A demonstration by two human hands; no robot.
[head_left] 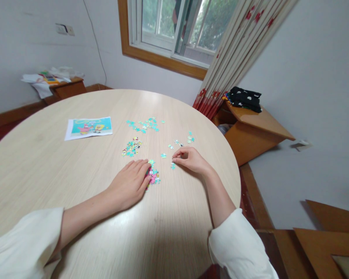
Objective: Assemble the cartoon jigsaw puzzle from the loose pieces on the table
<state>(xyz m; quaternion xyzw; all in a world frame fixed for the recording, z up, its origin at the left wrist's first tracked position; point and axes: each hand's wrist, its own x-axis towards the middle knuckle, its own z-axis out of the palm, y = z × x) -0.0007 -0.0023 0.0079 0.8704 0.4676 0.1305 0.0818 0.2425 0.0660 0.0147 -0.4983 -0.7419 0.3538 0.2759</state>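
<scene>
Two bare hands, white sleeves [241, 244] pushed up the forearms, over one round, pale wood-grain table [163, 240] filling the middle and lower frame. Item: one joined puzzle section [153, 178], pink and turquoise, just below the centre of the frame, its left part hidden by a hand. Item: one printed picture [90, 128], cartoon figures on turquoise, left of centre, flat and face up; probably laid there to be consulted without crowding the hands. Item: loose pieces in groups, namely a mostly turquoise spread [144, 125] above centre, a tighter multicoloured heap [132, 147] left of centre, and a thin scatter [190, 138] right of centre; seemingly kept apart to make searching easier. Item: one lone piece [163, 155] at centre, between heap and right hand. Item: one small turquoise piece [172, 166] just below the right fingertips. Left hand [129, 184]: palm down, slack and nearly flat, fingers extended and close together, index finger and thumb at the left edge of the joined section, nothing visibly gripped; likely steadying the section against sliding. Right hand [190, 159]: right of centre, thumb and index finger brought together in a pinch, a hold suited to parts so small; whether anything is caught between the tips, or they merely touch the turquoise piece, cannot be made out.
</scene>
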